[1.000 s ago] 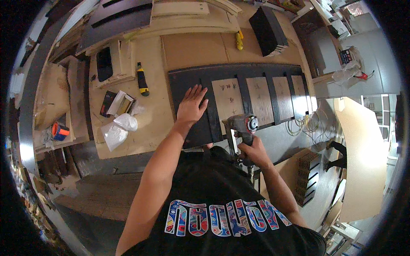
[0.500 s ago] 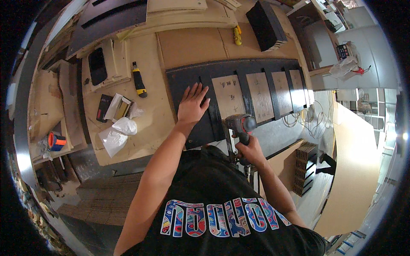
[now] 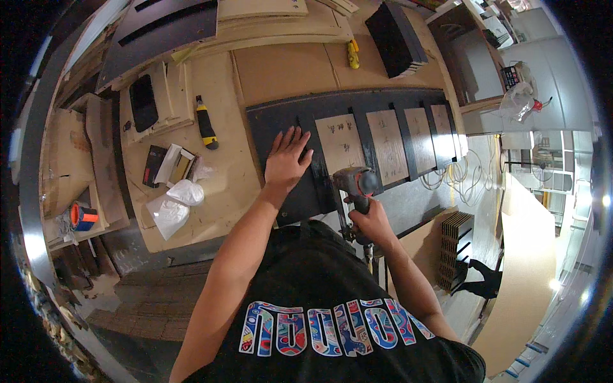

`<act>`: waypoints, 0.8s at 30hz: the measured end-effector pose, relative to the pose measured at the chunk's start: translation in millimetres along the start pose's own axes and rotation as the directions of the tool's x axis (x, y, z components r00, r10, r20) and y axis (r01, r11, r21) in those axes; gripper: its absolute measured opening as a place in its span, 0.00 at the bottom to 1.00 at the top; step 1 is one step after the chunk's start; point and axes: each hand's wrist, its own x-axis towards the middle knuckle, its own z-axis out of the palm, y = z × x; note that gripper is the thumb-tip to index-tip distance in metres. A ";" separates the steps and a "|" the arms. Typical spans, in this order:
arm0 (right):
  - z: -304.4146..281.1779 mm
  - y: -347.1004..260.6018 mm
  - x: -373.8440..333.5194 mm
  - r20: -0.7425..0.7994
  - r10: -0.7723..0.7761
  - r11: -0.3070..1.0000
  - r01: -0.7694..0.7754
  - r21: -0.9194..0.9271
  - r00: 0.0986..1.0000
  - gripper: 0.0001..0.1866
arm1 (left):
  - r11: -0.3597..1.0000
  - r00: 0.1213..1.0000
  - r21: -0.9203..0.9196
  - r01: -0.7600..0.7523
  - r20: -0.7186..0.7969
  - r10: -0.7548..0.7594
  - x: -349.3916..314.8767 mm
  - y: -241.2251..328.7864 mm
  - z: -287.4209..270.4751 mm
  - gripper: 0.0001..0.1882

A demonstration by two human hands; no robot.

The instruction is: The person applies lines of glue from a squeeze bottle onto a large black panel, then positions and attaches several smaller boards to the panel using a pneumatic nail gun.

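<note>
My left hand point(image 3: 286, 159) lies flat with its fingers a little apart on the left end of a long dark panel point(image 3: 265, 125). Black strips point(image 3: 359, 127) cross this panel, with brown boards point(image 3: 340, 142) bearing handwriting between them. Wrapped round the handle of a nail gun, my right hand point(image 3: 374, 223) is at the near edge of the panel. The nail gun point(image 3: 353, 181) has a grey and red head resting at or just over that edge; whether its nose touches the wood is hidden. A hose seems to hang below the handle.
On the workbench point(image 3: 225, 153) to the left lie a yellow-black utility knife point(image 3: 205, 125), a phone point(image 3: 143, 101), small boxes point(image 3: 175, 163) and white plastic bags point(image 3: 169, 214). A yellow tool point(image 3: 353, 55) and stacked dark boards point(image 3: 394, 39) sit behind. Coiled hose point(image 3: 469, 175) and a person point(image 3: 482, 279) appear at right.
The nail gun and my right hand have shifted slightly left and up. My left hand stays in place on the panel. The person at right shows more fully.
</note>
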 end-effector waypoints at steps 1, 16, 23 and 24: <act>-0.6 -5.2 -1.2 0.000 -0.004 1.000 0.004 0.005 1.000 0.21 | 1.000 1.000 -0.003 0.001 0.000 -0.001 0.0 0.4 -0.7 0.26; 0.6 -17.4 4.3 -0.005 -0.017 1.000 0.017 -0.001 1.000 0.19 | 1.000 1.000 -0.022 0.008 0.004 -0.008 -0.6 0.6 -1.6 0.27; -0.1 -18.8 7.0 -0.011 -0.013 1.000 0.014 0.016 1.000 0.19 | 1.000 1.000 -0.027 -0.007 -0.017 0.007 -0.2 0.5 -3.0 0.27; -0.5 -17.7 7.3 0.001 -0.011 1.000 0.011 -0.006 1.000 0.19 | 1.000 1.000 -0.018 -0.008 -0.024 0.008 0.0 1.0 -3.0 0.27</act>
